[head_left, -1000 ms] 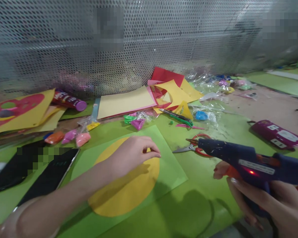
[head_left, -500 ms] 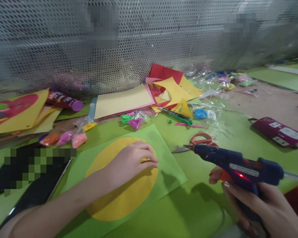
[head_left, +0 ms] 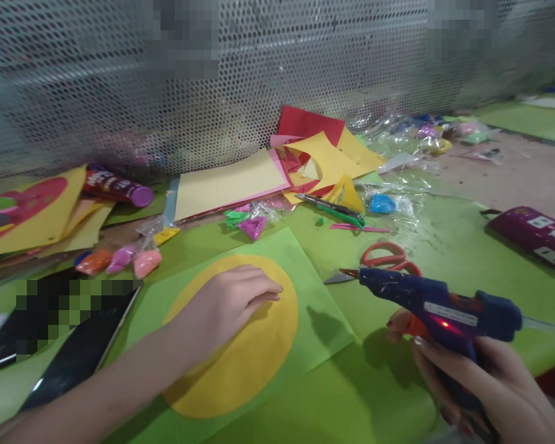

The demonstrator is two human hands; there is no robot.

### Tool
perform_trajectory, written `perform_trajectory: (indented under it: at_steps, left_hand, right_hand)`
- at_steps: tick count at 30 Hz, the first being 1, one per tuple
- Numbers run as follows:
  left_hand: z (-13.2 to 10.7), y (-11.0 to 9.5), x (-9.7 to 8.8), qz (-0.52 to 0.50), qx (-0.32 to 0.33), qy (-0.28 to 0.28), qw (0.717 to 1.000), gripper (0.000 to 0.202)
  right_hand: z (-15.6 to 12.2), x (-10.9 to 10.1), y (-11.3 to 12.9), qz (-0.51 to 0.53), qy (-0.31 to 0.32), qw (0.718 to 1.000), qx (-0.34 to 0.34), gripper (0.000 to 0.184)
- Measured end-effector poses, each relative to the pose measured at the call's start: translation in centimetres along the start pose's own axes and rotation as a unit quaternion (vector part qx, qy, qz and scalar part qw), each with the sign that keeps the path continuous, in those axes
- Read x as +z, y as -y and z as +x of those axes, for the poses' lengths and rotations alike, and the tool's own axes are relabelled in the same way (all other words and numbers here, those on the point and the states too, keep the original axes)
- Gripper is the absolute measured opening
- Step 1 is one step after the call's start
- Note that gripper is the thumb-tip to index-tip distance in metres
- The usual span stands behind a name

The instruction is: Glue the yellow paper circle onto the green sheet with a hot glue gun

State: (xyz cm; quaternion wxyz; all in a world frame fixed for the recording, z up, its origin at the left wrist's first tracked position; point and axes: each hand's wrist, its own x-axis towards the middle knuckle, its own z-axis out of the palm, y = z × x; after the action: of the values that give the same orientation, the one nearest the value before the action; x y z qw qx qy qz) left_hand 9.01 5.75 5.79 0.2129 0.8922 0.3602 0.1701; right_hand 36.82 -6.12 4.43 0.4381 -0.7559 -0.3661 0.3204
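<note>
A yellow paper circle [head_left: 240, 364] lies on a light green sheet [head_left: 324, 308] in front of me. My left hand [head_left: 229, 302] rests on the circle, fingers laid flat and pressing it down. My right hand [head_left: 481, 382] grips a blue hot glue gun [head_left: 437, 302], a finger on its orange trigger and a red light lit on its side. The nozzle points left, held above the table just right of the green sheet.
Red-handled scissors [head_left: 383, 256] lie behind the gun's nozzle. Coloured paper sheets [head_left: 314, 163], clay packets [head_left: 120, 259], a green cutter [head_left: 337, 213] and a purple tube [head_left: 118, 188] sit along the perforated metal wall. A dark phone [head_left: 74, 357] lies left, a magenta case [head_left: 534, 234] right.
My left hand's fingers have gone from curled at the circle's edge to lying flat on it. The glue gun has come lower and a little left, toward the green sheet.
</note>
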Motion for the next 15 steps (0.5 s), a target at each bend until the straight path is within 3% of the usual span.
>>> perform_trajectory:
  at_steps: [9, 15]
  left_hand:
    - [0.0, 0.4, -0.6, 0.085, 0.061, 0.074, 0.992, 0.032]
    - [0.7, 0.0, -1.6, 0.131, 0.102, 0.160, 0.973, 0.034]
  right_hand:
    - [-0.2, -0.3, -1.7, 0.018, -0.041, 0.998, 0.042, 0.036]
    - [0.2, -0.4, -1.4, 0.006, -0.010, 0.999, 0.037, 0.036]
